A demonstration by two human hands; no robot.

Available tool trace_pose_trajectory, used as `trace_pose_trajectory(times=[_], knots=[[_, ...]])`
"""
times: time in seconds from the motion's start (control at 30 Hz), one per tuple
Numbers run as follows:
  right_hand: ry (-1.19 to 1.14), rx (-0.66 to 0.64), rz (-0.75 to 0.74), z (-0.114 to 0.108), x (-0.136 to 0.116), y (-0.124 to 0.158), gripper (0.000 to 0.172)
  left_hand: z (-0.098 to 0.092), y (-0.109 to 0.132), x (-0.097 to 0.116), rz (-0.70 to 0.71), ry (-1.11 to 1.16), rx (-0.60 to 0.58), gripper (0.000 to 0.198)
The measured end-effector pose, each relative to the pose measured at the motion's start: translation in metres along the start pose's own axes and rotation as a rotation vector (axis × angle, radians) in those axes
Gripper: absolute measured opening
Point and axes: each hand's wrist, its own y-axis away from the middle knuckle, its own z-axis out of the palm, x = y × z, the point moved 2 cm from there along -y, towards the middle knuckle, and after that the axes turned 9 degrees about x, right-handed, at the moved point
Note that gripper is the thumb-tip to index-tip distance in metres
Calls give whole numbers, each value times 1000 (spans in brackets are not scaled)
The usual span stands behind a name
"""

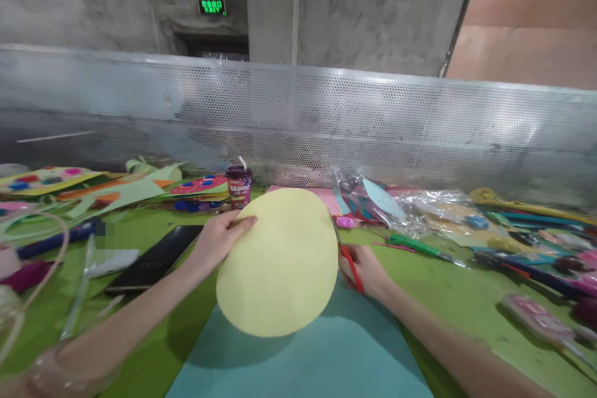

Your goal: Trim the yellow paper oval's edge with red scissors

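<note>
A pale yellow paper oval (280,267) is held up in front of me, its outline rounded and smooth. My left hand (227,233) pinches its upper left edge, thumb on the near face. At the right edge of the oval, my right hand (366,266) grips red-handled scissors (352,268). Their blades point up along the paper's edge and are partly hidden by it. Below the oval lies a large light blue sheet (303,367) on the green table (448,311).
A purple drink cup (239,186) with a straw stands behind the oval. Left are a black phone (156,258) and paper scraps (125,193). To the right lie a green-handled cutter (420,244), clear plastic wrapping (420,208) and a pink packet (536,317). A perforated metal panel (298,118) borders the back.
</note>
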Motion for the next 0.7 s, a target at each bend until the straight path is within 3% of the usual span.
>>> trace_pose_trajectory(times=[0.27, 0.7], knots=[[-136, -36, 29, 3, 5, 1, 16, 0, -2, -1, -6, 13, 22, 37], [-80, -29, 2, 1, 4, 0, 13, 1, -1, -2, -41, 41, -13, 38]])
